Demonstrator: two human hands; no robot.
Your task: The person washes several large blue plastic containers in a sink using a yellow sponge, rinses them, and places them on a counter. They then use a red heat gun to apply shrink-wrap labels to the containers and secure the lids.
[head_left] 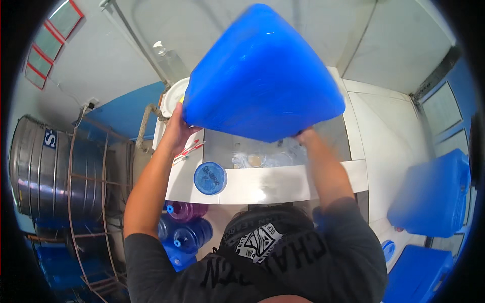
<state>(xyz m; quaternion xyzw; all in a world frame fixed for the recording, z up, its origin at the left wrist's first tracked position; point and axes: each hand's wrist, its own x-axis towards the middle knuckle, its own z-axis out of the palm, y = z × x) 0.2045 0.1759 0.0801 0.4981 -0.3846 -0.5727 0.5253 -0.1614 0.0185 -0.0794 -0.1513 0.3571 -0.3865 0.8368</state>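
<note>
A large blue plastic water container is raised and tilted over the sink, its broad smooth side toward me. My left hand grips its lower left edge, fingers partly behind it. At the lower right edge, my right hand supports it from beneath; the fingers are mostly hidden and the forearm is blurred. Water or suds show in the sink below. On the white counter rim near my left forearm are a round blue lid and some thin red-and-white sticks.
A white tub and a clear pump bottle stand at the far left of the counter. Round water jugs lie below it. A ribbed steel tank is at left. More blue containers stand at right.
</note>
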